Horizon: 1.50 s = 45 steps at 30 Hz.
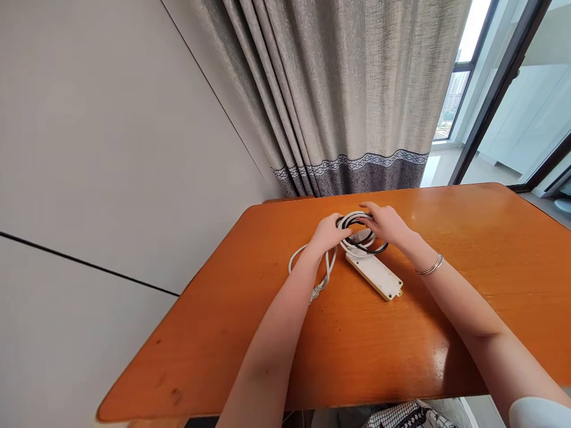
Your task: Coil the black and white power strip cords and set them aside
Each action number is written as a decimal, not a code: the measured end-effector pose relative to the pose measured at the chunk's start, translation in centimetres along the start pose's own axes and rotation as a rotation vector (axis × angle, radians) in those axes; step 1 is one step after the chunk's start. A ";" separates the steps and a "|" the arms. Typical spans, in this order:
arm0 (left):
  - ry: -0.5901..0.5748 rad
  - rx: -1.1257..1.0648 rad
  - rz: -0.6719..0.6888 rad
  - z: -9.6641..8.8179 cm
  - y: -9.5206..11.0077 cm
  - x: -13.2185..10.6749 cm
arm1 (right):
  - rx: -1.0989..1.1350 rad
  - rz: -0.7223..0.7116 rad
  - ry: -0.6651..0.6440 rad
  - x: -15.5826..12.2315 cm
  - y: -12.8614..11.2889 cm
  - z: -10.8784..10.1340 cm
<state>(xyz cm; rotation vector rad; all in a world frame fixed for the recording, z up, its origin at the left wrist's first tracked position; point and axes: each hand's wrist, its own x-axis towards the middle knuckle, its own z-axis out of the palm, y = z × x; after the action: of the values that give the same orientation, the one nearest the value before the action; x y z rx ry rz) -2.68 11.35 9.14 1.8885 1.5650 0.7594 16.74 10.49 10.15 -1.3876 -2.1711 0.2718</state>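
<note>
A coil of white and black cable stands raised over the table between my hands. My left hand is closed round its left side, with the thumb across the front. My right hand holds its upper right side, one finger stretched out past the loops. Under the coil a white power strip with a yellow edge lies on the table, screw points facing up. A loose loop of white cord hangs to the left beside my left wrist, ending near a white plug partly hidden by my forearm.
The orange-brown wooden table has rounded corners. A white panelled wall stands along its left side, and a grey curtain hangs behind the far edge. A dark-framed glass door is at the right.
</note>
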 end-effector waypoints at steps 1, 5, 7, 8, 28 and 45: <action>0.024 0.032 -0.005 0.1 -0.1 -0.1 | 0.044 0.009 -0.002 0.0 0.1 0.2; 0.029 0.158 0.007 0.4 0.1 -0.5 | 0.219 0.081 -0.018 0.2 0.4 0.9; 0.062 0.193 0.057 0.5 0.4 -0.7 | 0.279 0.113 0.019 0.2 0.6 1.0; 0.096 0.201 0.100 0.6 0.5 -0.7 | 0.314 0.128 0.043 0.2 0.7 1.0; -0.018 0.306 0.563 2.1 -0.5 0.1 | 0.778 0.316 0.191 0.6 0.1 1.3; 0.090 0.201 0.535 2.2 1.8 -1.9 | 0.831 0.099 0.077 0.5 1.2 -0.9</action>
<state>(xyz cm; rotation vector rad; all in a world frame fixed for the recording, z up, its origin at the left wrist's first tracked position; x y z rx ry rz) -0.17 9.03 8.79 2.4991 1.2259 0.9450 18.01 11.38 10.50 -0.9843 -1.6105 1.0024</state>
